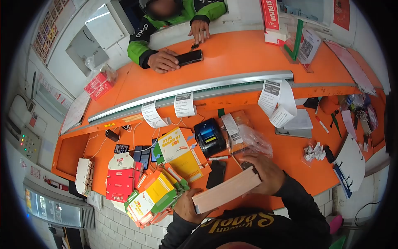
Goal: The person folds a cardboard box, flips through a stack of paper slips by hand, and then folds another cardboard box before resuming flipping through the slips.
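Note:
A thick stack of pale pinkish paper (227, 191) is held between both hands, its long edge facing up. My left hand (187, 206) grips its left end, the fingers at the upper corner. My right hand (265, 174) wraps round the other end. A black phone (216, 174) lies on the orange desk just beyond the stack. Near my left hand are folded yellow, green and white boxes (151, 198). A blue and black printer (209, 137) stands past the phone, beside a clear plastic bag (255, 140).
Across the raised orange counter (232, 54), another person in a green and black jacket (178, 16) rests a hand on a phone (189, 58). Receipts (273, 101) hang from the rail. Red boxes (121, 178) lie left; crumpled paper (315, 152) and a white binder (349, 162) lie right.

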Demonstrator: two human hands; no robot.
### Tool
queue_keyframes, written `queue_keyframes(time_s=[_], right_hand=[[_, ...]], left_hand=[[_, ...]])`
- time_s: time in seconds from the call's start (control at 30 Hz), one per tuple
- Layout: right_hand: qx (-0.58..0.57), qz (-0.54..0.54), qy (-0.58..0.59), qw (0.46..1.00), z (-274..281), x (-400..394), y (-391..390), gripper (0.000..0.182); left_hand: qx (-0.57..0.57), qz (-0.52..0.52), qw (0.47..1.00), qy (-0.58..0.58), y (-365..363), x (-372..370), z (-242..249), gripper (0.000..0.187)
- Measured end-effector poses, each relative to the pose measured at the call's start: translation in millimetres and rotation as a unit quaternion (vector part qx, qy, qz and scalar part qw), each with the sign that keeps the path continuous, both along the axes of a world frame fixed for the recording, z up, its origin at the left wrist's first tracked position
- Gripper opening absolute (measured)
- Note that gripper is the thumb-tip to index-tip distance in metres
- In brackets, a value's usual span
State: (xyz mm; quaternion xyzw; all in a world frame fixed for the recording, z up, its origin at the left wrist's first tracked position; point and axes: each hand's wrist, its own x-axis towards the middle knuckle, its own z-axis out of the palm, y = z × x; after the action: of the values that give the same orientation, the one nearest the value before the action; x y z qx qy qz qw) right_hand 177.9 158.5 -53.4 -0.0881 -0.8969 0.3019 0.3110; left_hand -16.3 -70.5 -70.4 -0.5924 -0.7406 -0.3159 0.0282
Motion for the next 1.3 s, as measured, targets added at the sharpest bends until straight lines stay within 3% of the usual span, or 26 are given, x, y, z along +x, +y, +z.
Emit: queue_keyframes(time_s=[0.2, 0.27, 0.37, 0.7, 0.8, 0.93, 1.1, 1.2, 1.27, 1.3], right_hand=[[0.028, 0.018, -0.022, 0.999, -24.0, 19.3, 5.0, 0.071], [0.033, 0.015, -0.021, 0.999, -27.3, 24.5, 2.5, 0.069], [0.046, 0.016, -0.034, 0.998, -27.6, 29.7, 2.4, 0.067], [0.033, -0.018, -0.062, 0.997, -5.6, 53.3, 2.1, 0.068], [0.015, -0.023, -0.074, 0.997, -7.2, 59.1, 3.0, 0.070], [-0.036, -0.011, -0.119, 0.992, -6.2, 59.8, 2.0, 0.077], [0.011, -0.004, -0.086, 0.996, -9.1, 60.0, 4.1, 0.081], [0.025, -0.015, -0.040, 0.999, -9.7, 58.3, 0.6, 0.081], [0.008, -0.020, -0.027, 0.999, -9.3, 58.6, -3.3, 0.081], [-0.009, -0.018, -0.058, 0.998, -8.3, 59.1, -4.6, 0.081]], left_hand=[[-0.045, -0.051, 0.997, -0.023, -6.2, -0.3, 8.1, 0.066], [-0.114, -0.073, 0.989, -0.061, -10.3, -5.1, -2.2, 0.065], [-0.046, -0.075, 0.996, -0.022, -10.3, 0.0, 5.3, 0.068], [-0.044, -0.105, 0.992, -0.057, 10.4, 15.0, 18.2, 0.070], [-0.045, -0.097, 0.992, -0.059, 17.3, 18.1, 13.8, 0.062], [-0.067, -0.108, 0.991, -0.040, 21.0, 13.2, 14.3, 0.070], [-0.129, -0.141, 0.978, -0.079, 16.7, 8.0, -2.2, 0.080], [-0.084, -0.096, 0.991, -0.032, 14.4, 15.8, -4.4, 0.095], [0.027, -0.106, 0.989, -0.102, 17.1, 16.3, -13.4, 0.107], [0.026, -0.107, 0.989, -0.101, 18.2, 16.4, -10.4, 0.107]])
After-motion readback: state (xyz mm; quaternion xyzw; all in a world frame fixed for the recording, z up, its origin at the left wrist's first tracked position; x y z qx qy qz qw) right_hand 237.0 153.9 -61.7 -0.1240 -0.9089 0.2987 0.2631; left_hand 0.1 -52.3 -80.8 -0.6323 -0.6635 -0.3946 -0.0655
